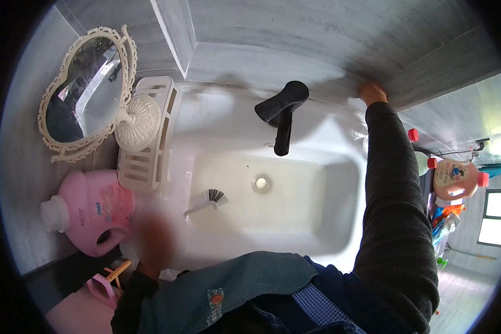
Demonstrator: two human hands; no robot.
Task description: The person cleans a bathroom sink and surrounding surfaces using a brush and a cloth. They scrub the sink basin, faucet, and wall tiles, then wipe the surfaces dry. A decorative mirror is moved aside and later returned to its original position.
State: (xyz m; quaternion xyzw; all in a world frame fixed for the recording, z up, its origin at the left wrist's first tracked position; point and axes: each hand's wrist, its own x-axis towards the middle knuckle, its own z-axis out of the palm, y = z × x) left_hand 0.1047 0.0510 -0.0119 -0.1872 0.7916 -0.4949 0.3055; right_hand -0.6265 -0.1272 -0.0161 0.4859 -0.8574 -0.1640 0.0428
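Observation:
My right arm stretches to the far right corner of a white sink [175, 139]. There my right hand [374, 93] is at the grey wall behind the rim; its fingers are hidden, so whether it holds anything does not show. My left hand [155, 239] hovers by the near left rim, smeared by motion, close to a pink jug [92, 211] with a white cap. Inside the basin lies a small scrub brush [212, 198] with dark and pale bristles, left of the drain [260, 183]. A black faucet [284, 117] stands at the back rim.
A cream slatted rack [145, 170] on the left holds an ornate heart-shaped mirror [89, 94] on a round foot. Past my right arm stand a peach-coloured jug [455, 179] with a red cap and several other bottles. A grey partition edge [453, 92] juts out beside my right hand.

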